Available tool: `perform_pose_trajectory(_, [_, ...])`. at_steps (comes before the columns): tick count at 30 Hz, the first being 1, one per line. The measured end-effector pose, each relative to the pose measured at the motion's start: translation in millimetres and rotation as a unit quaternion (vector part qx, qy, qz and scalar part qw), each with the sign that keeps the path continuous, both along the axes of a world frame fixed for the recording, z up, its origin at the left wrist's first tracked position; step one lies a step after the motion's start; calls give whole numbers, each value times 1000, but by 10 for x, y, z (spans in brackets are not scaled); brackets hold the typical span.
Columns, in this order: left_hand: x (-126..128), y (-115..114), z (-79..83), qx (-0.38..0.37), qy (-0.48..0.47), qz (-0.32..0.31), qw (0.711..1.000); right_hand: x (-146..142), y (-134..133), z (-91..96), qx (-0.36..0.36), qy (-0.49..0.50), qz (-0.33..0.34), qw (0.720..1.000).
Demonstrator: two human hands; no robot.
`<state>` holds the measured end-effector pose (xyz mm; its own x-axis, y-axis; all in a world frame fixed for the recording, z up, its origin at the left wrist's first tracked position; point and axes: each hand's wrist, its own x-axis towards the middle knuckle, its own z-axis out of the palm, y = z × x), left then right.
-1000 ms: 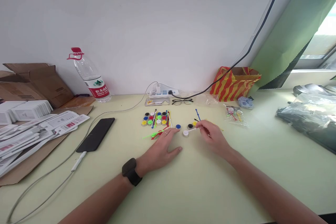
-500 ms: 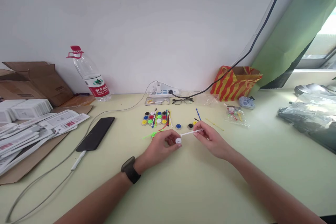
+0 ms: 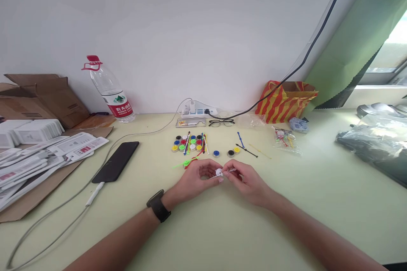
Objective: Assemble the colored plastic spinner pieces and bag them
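Both hands meet low over the pale green table (image 3: 222, 237). My left hand (image 3: 195, 181), with a black watch on its wrist, pinches a small white round cap (image 3: 218, 172). My right hand (image 3: 246, 182) pinches a thin white stick (image 3: 229, 171) whose end sits at the cap. Behind the hands lie a blue cap (image 3: 216, 153), a black cap (image 3: 230, 153) and a yellow cap (image 3: 237, 150). A green stick piece (image 3: 182, 163) lies just left of my left hand. Further back is a neat group of several coloured caps and sticks (image 3: 190, 143).
A black phone (image 3: 116, 161) on a white cable lies left. A water bottle (image 3: 110, 91), cardboard boxes (image 3: 44, 99) and white packets (image 3: 38, 156) fill the far left. Power strip (image 3: 197, 112), glasses (image 3: 221, 123), a striped bag (image 3: 284, 99) and plastic bags (image 3: 375, 139) line the back and right.
My left hand lifted from lying flat and pinched the white cap. My right hand brought the white stick and cap nearer me, and both hands closed together.
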<state>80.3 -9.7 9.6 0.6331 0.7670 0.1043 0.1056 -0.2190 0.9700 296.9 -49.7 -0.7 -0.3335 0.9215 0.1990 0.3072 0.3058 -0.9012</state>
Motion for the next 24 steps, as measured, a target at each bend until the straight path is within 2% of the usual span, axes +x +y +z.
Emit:
perform_pose_trajectory(5, [4, 24, -17, -25, 2, -4, 1000, -12, -17, 55, 23, 20, -3, 1000])
perform_pose_trajectory(11, [7, 15, 46, -37, -11, -27, 999, -8, -20, 35, -20, 50, 18, 998])
perform_pose_trajectory(19, [34, -35, 59, 28, 6, -1, 1000, 1, -30, 14, 26, 22, 0, 999])
perform_pose_trajectory(24, [25, -46, 52, 36, 4, 14, 999, 34, -45, 69, 53, 15, 6, 998])
